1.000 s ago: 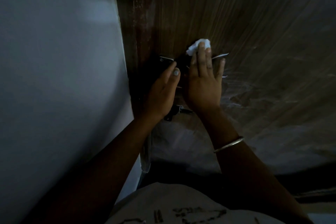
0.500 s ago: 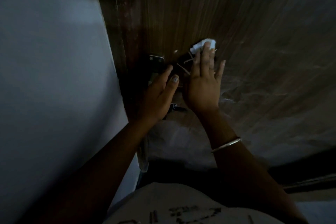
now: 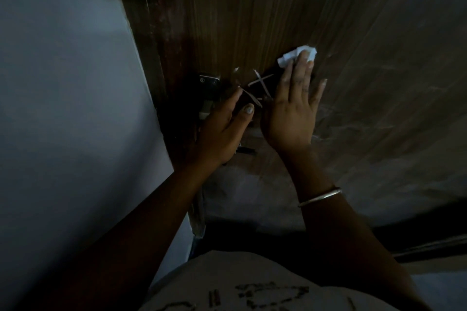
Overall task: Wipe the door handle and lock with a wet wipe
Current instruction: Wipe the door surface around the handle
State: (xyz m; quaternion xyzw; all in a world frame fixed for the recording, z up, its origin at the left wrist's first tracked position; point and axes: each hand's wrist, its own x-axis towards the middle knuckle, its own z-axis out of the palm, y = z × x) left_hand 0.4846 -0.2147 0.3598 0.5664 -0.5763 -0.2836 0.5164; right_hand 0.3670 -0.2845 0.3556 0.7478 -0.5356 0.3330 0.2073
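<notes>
Head view, dim light; dark hardware hard to resolve. Located wet wipe (image 3: 298,54): white, crumpled into a small wad, poking out past the fingertips of right hand (image 3: 293,111), just far-right of door handle (image 3: 262,86), against brown wood-grain door (image 3: 278,7). Pinned under straight, spread fingers rather than pinched; no curl seen. Left hand (image 3: 222,131) just left of right hand, near but apart, laid over dark hardware beside lock (image 3: 208,82) at the door's left edge, with thumb and one finger straight. Other fingers lost in shadow, no grip discernible.

Handling, judged: very light, soft, limp, damp. Expected to bunch, roll and slip from under flat fingers on smooth metal. Better taken by folding into a pad and pinching between thumb and fingers, or by wrapping round the lever and squeezing. Could snag or tear on screw heads and plate corners.

Looks: handle black and glossy, marked only by thin bright glints along its edges; shape otherwise unreadable. Lock plate grey metal, two screws visible at top. Pale smears across door to the right. Thin metal bangle (image 3: 319,197) on right wrist
</notes>
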